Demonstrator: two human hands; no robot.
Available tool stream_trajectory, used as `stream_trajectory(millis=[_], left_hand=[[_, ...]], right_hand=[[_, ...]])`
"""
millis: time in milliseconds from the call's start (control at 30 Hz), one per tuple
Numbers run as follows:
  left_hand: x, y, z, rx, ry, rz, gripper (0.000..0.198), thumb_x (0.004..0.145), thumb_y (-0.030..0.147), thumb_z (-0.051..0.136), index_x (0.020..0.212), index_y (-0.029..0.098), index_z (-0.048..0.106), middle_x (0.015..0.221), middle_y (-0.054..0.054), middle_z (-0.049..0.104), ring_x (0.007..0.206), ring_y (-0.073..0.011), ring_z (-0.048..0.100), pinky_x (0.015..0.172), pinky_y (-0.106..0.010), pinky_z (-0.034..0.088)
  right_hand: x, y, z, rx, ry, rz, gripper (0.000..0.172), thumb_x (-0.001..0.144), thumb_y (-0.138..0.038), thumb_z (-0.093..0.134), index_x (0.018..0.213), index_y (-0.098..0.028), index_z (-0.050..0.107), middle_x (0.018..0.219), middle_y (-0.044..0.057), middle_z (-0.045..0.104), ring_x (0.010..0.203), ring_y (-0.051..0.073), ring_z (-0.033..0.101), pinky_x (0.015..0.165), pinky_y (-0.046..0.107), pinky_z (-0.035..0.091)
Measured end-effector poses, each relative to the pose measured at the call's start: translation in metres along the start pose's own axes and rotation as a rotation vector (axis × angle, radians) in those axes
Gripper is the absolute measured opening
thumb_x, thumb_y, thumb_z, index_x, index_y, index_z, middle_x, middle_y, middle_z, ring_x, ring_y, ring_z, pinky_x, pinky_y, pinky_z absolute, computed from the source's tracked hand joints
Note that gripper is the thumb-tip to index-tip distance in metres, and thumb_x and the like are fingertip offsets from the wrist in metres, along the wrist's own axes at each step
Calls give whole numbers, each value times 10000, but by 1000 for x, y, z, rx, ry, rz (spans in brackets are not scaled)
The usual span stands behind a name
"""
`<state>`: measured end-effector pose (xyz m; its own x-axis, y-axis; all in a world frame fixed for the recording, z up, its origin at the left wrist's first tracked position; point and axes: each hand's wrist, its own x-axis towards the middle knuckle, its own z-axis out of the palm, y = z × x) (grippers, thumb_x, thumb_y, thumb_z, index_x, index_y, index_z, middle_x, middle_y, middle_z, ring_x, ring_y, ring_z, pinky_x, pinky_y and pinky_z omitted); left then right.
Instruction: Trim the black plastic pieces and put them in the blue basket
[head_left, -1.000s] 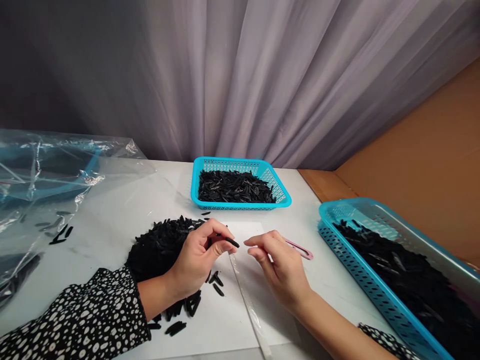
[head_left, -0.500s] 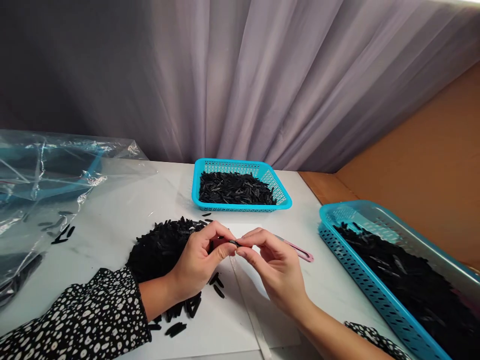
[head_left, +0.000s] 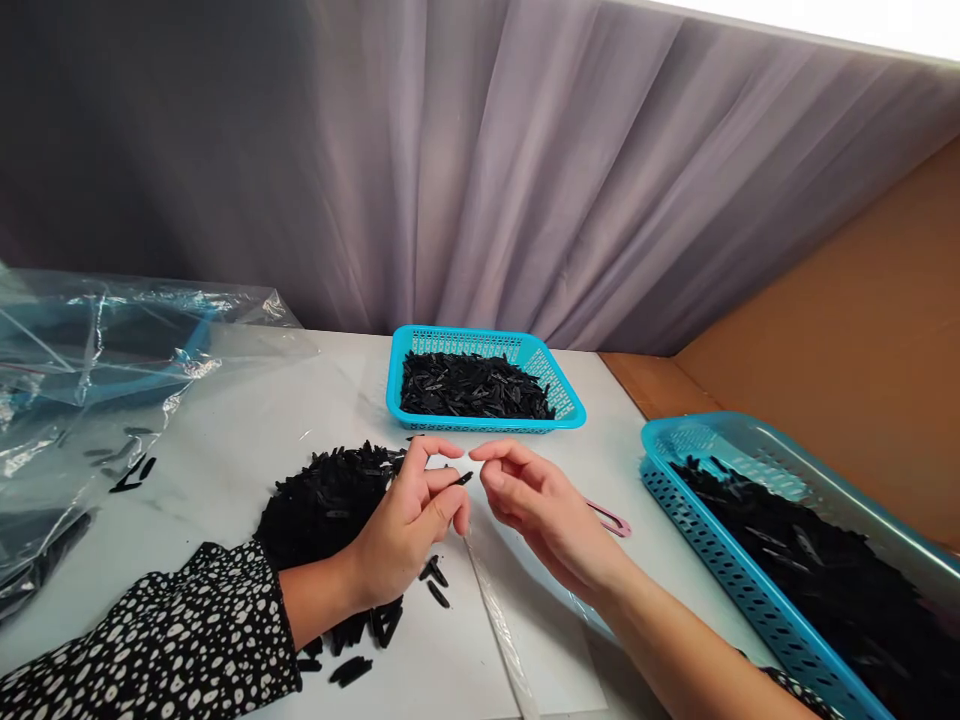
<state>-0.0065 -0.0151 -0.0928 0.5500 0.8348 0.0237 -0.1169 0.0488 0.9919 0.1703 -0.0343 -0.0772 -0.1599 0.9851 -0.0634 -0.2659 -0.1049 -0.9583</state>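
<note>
Between the thumb and fingers of my left hand [head_left: 420, 510] is a small black piece [head_left: 463, 478], its tip pointing to the right. Close by on the right, my right hand [head_left: 532, 490] has its thumb near its curled fingers; whether anything is between them is hidden. The two hands do not touch. A heap of black pieces [head_left: 322, 500] lies beside and behind my left hand. Several loose pieces [head_left: 437, 594] are on the white table [head_left: 442, 660] below it.
A blue basket [head_left: 487, 424] of black pieces stands at the back. A larger blue basket [head_left: 750, 590] with black pieces is at the right, near a brown panel [head_left: 840, 270]. Clear plastic [head_left: 90, 370] covers the left side. A pink tool [head_left: 611, 518] and a whitish strip [head_left: 499, 620] lie on the table.
My hands have parted; both were at the black piece before, and now it stays with my left hand. My right fingers have come off it. The view has tilted slightly.
</note>
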Motion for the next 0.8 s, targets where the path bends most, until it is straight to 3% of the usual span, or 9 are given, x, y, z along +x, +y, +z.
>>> stream_trajectory(millis=[67, 200, 433, 600, 700, 800], left_hand=[[-1, 1, 0, 50, 0, -2, 210, 963, 322, 492, 1126, 249, 381, 673, 74, 520, 521, -89, 355, 533, -241, 261], [-3, 3, 0, 110, -9, 12, 202, 970, 280, 458, 1150, 237, 376, 676, 66, 505, 636, -124, 419, 633, -273, 311], [1, 0, -3, -33, -67, 18, 294, 841, 140, 484, 1113, 229, 417, 823, 30, 529, 669, -117, 381, 629, -274, 301], [6, -8, -2, -38, 18, 6, 242, 869, 87, 438, 1060, 231, 475, 932, 5, 554, 718, -103, 465, 626, -260, 331], [7, -10, 0, -45, 34, 18, 172, 938, 156, 451, 1086, 235, 490, 1058, -17, 565, 737, -89, 522, 606, -245, 347], [10, -8, 1, -93, 56, 28, 155, 940, 214, 516, 1090, 238, 484, 1012, -5, 573, 714, -87, 567, 554, -223, 343]], right_hand=[[-2, 1, 3, -120, -15, -30, 274, 836, -419, 709, 992, -195, 693, 664, -35, 529, 583, 127, 459, 550, 262, 375], [-2, 2, 5, -210, 31, -43, 252, 815, -441, 736, 824, -190, 711, 726, 14, 646, 701, 169, 546, 691, 313, 420], [-1, 0, 2, -110, 151, -19, 288, 758, -454, 789, 754, -174, 719, 631, -27, 586, 508, 80, 274, 494, 270, 186], [-5, -7, 7, 4, 139, 29, 297, 734, -439, 810, 738, -160, 709, 624, -29, 579, 484, 59, 220, 490, 278, 119], [-6, -9, 8, 46, 145, 52, 305, 707, -439, 829, 764, -158, 724, 616, -33, 570, 467, 50, 210, 487, 279, 104], [-7, -10, 8, 73, 149, 59, 309, 697, -440, 839, 797, -163, 743, 614, -34, 567, 463, 47, 218, 485, 279, 103]])
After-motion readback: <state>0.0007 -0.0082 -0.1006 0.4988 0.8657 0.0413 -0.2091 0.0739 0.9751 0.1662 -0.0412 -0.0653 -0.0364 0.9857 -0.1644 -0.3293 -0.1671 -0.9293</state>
